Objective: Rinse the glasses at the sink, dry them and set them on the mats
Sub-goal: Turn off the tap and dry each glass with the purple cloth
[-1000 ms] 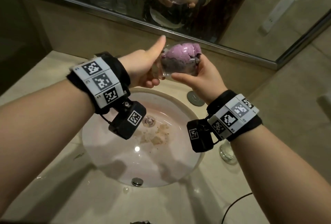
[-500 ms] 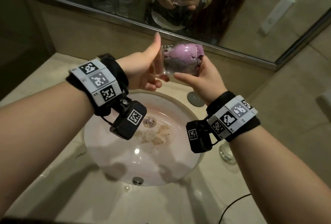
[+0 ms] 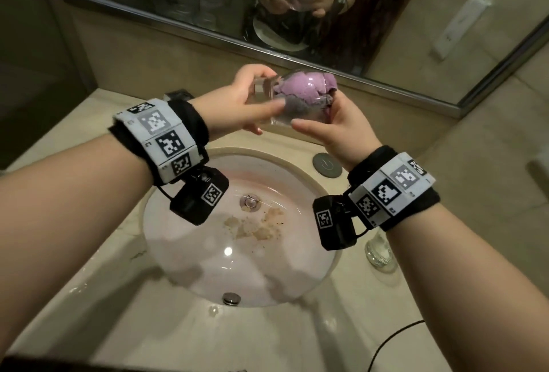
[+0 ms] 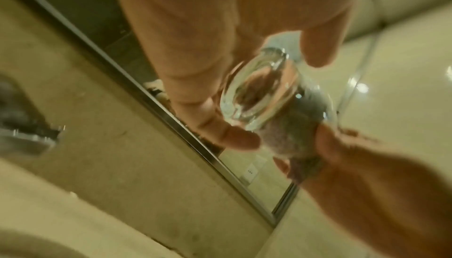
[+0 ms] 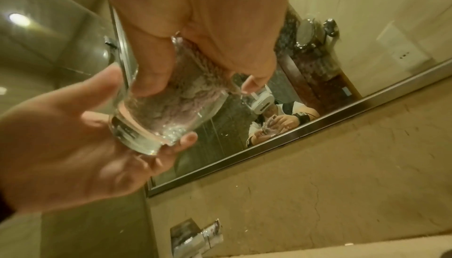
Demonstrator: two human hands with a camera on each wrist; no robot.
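Note:
Over the sink I hold a clear glass (image 3: pixel 277 113) on its side, with a purple cloth (image 3: pixel 303 86) stuffed into it and bulging from its mouth. My left hand (image 3: pixel 261 95) grips the thick base (image 4: pixel 254 92) between thumb and fingers. My right hand (image 3: pixel 322 116) grips the mouth end, thumb on the glass wall (image 5: pixel 146 119) and fingers over the cloth (image 5: pixel 188 96). A second glass (image 3: pixel 380 250) stands on the counter under my right wrist, partly hidden.
The white sink basin (image 3: pixel 208 270) below has brownish residue near the drain (image 3: pixel 249 202). The faucet (image 5: pixel 198 239) sits behind my left wrist. A mirror (image 3: pixel 178 0) lines the wall close behind the hands. A round button (image 3: pixel 326 165) and a black cable (image 3: pixel 395 339) lie on the counter.
My left thumb pointed up before; now it has come down and the hand has shifted its hold round the glass's base. The right hand keeps its hold.

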